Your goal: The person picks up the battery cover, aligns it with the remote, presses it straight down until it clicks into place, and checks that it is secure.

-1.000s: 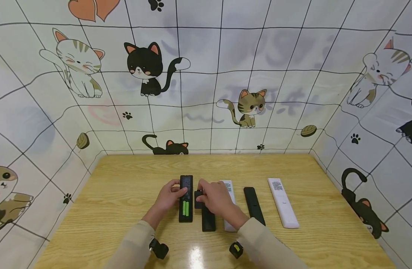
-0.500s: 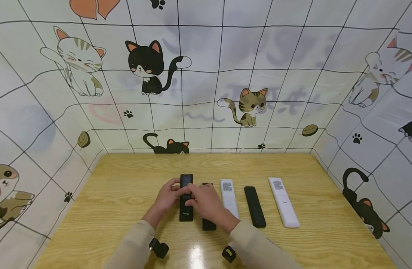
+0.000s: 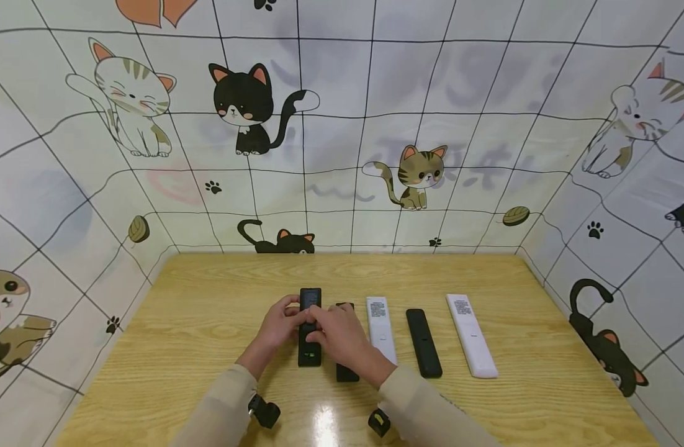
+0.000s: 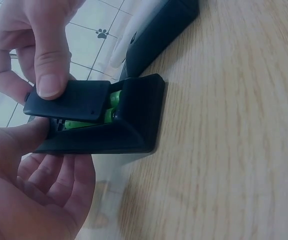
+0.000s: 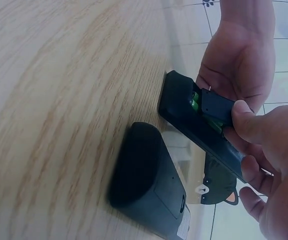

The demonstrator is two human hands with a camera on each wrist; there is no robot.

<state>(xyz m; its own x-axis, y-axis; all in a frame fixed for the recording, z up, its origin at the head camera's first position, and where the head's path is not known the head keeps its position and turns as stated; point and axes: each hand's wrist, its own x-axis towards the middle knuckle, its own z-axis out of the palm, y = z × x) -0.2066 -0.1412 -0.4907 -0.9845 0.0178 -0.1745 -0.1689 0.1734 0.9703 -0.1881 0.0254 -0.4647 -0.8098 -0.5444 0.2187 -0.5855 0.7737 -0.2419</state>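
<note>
A black remote control point(image 3: 310, 357) lies back side up at the left of the row. My left hand point(image 3: 276, 324) holds it by the side, thumb over its top and fingers along its far edge. Two green batteries point(image 4: 115, 97) show in its compartment. Over them, the black battery cover point(image 4: 68, 101) sits tilted, with one end raised from the opening. My right hand point(image 3: 340, 335) pinches that cover, thumb on its upper face in the left wrist view. Part of the compartment is hidden under the cover.
A second black remote point(image 5: 146, 182) lies right beside, partly under my right hand. Further right on the wooden table point(image 3: 230, 279) are a white remote point(image 3: 382, 335), a black remote point(image 3: 424, 344) and another white remote point(image 3: 472, 338). A cat-print cloth wall point(image 3: 342, 143) surrounds the table.
My right hand has moved left with the battery cover, from beside the second remote onto the battery compartment. The batteries are now mostly covered. My left hand keeps its hold.
</note>
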